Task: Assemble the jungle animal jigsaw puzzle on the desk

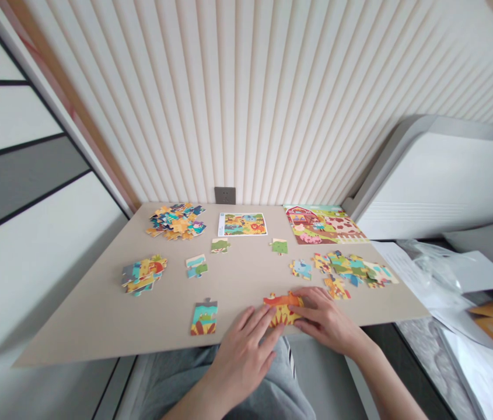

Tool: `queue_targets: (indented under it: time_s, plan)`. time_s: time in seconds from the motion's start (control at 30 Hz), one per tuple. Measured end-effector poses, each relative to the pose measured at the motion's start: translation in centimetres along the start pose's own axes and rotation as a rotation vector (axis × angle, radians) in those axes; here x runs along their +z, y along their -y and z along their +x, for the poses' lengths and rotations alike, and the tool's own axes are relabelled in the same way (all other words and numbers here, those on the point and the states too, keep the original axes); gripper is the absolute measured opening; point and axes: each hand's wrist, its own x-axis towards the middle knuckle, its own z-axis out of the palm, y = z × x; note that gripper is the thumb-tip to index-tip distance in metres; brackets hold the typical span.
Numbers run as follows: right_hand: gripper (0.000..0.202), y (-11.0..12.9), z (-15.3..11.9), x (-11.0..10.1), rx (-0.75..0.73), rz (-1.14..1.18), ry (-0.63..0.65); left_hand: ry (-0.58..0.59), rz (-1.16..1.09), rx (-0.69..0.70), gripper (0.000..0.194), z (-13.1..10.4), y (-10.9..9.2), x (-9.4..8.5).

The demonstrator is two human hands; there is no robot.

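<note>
Orange and yellow puzzle pieces (285,315) lie at the table's near edge between my hands, seemingly joined. My left hand (248,344) rests on their left side, its fingers stretched out and apart. From the right, my right hand (322,318) grips the pieces, fingers at the top and side, partly covering them. Left of my left hand is a puzzle piece with a green crocodile-like figure (205,317). A light-blue elephant piece (301,269) and an orange piece (336,286) lie beyond my right hand. A green piece (279,247) and a green-and-cream piece (220,245) lie farther back.
A mixed heap of pieces (177,221) lies back left, with a smaller stack (143,274) nearer. A picture card (242,224) and a farm-scene puzzle (325,224) lie along the ribbed wall. More pieces (355,265) are spread at right. Papers and plastic (434,268) lie beside the table.
</note>
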Motion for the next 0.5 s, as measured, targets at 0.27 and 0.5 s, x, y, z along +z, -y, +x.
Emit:
queue_targets:
  time_s: [0.27,0.5]
  plan:
    - [0.030,0.35,0.25,-0.58,0.026,-0.004,0.055,-0.018,0.015,-0.005,0.048,-0.05,-0.11,0.18]
    - [0.027,0.78,0.31,-0.54,-0.014,-0.007,0.030,-0.045,0.016,-0.032,0.050,-0.40,-0.16,0.80]
